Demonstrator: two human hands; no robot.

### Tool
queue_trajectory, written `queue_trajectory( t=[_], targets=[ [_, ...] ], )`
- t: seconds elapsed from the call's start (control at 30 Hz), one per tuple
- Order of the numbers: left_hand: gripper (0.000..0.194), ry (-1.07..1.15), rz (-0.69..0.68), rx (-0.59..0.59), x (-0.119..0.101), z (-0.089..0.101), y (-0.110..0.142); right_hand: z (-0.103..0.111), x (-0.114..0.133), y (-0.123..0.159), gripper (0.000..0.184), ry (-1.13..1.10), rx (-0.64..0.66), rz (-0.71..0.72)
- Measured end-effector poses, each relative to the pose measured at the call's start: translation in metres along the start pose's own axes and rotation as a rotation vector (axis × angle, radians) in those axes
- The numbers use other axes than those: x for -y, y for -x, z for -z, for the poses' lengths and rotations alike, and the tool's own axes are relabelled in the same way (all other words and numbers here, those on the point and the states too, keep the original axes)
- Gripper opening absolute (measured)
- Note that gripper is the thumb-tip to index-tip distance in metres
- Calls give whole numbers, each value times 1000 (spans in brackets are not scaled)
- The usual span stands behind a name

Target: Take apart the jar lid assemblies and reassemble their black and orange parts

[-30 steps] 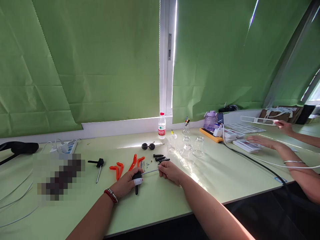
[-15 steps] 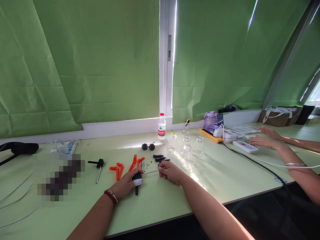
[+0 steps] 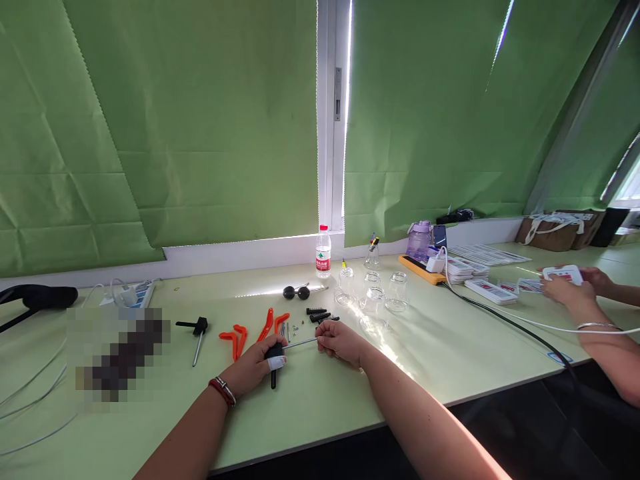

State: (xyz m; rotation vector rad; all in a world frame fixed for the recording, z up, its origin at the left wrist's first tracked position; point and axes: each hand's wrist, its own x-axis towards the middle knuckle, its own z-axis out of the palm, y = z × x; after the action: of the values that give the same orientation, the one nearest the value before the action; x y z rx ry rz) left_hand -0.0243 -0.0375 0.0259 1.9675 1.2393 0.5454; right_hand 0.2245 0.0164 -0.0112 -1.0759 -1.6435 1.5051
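My left hand point(image 3: 256, 363), with white tape on its thumb, grips a black plastic piece with a metal rod point(image 3: 299, 343). A black arm hangs below the fingers. At the rod's far end, my right hand point(image 3: 341, 343) is closed in a pinch; whether a small part sits there too is hidden. Just beyond lie orange plastic parts point(image 3: 241, 340), small metal screws point(image 3: 288, 332) and several black ribbed pieces point(image 3: 320, 317). A similar black piece with a metal rod point(image 3: 199, 337) rests apart on the left.
Upturned glasses point(image 3: 397, 293), a water bottle point(image 3: 323, 252) and dark round glasses point(image 3: 296, 293) stand or lie behind. To the right are a yellow power strip point(image 3: 421, 269), cables point(image 3: 520, 328) and stacked cards point(image 3: 491, 291). A co-worker's hands point(image 3: 575, 288) hold a white card pack.
My hands and the black piece stay almost still. On the right, the co-worker's hands have drawn back from the table and now hold a white card pack.
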Motion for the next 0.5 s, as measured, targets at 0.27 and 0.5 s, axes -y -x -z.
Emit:
queue_trajectory(
  t=[0.27, 0.5],
  targets=[
    [33, 6, -7, -17, 8, -2, -4, -1, -3, -3, 14, 36, 4, 26],
    [33, -7, -24, -21, 15, -3, -6, -2, -2, -2, 17, 60, -5, 18]
  ],
)
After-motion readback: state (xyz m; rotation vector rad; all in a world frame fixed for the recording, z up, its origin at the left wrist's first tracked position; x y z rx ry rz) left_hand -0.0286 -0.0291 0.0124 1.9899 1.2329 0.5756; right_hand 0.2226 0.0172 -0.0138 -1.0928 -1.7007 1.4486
